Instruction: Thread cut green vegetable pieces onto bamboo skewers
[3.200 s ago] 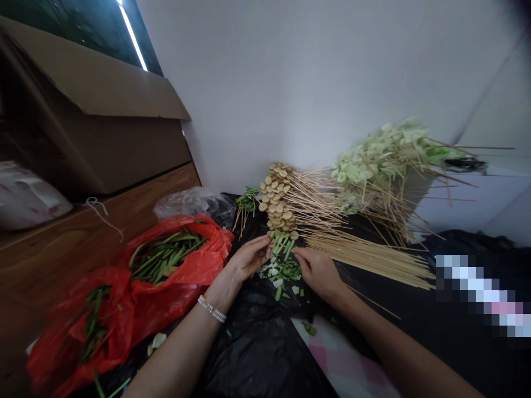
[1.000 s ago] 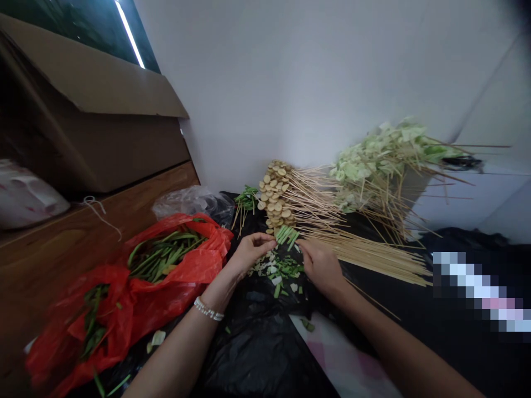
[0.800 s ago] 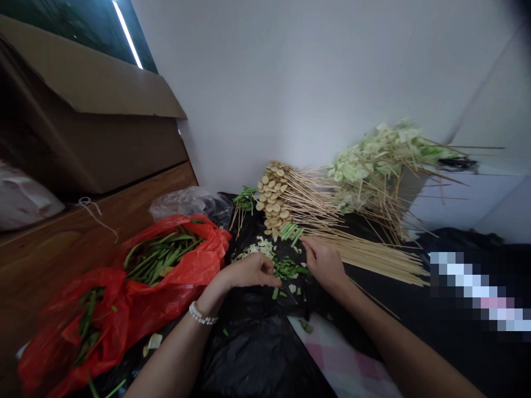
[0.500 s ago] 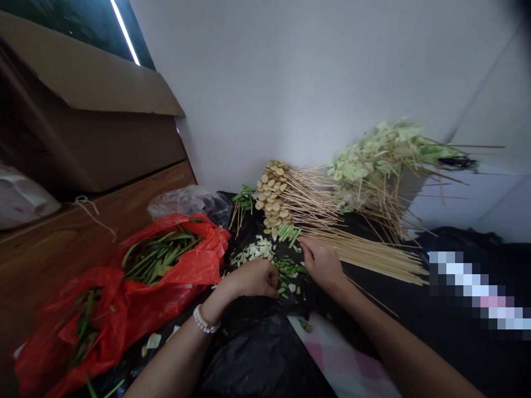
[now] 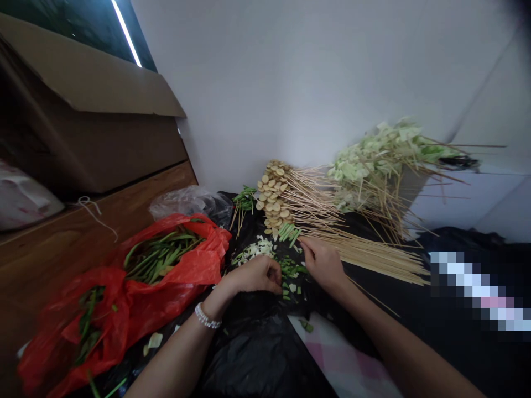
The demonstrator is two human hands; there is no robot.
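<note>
My right hand (image 5: 321, 262) is closed in a pinch at the near end of a skewer threaded with short green stem pieces (image 5: 288, 233). To its left, my left hand (image 5: 261, 275) hovers with curled fingers over cut green pieces (image 5: 290, 268); what its fingertips hold, if anything, is too small to make out. Chopped white pieces (image 5: 259, 249) lie just beyond the left hand. Bare wooden skewers (image 5: 377, 255) lie in a row right of my right hand. Skewers with round pale slices (image 5: 274, 193) are stacked behind the green pieces.
A red plastic bag (image 5: 203, 260) of long green stems lies at left, near a clear plastic bag (image 5: 191, 202). Skewered leafy pieces (image 5: 385, 146) lean at the back right. Behind left is a cardboard box (image 5: 116, 94). Black plastic (image 5: 249, 348) covers the near area.
My left hand has lifted slightly and its fingers have shifted a little to the right. My right hand stays at nearly the same spot with the skewer.
</note>
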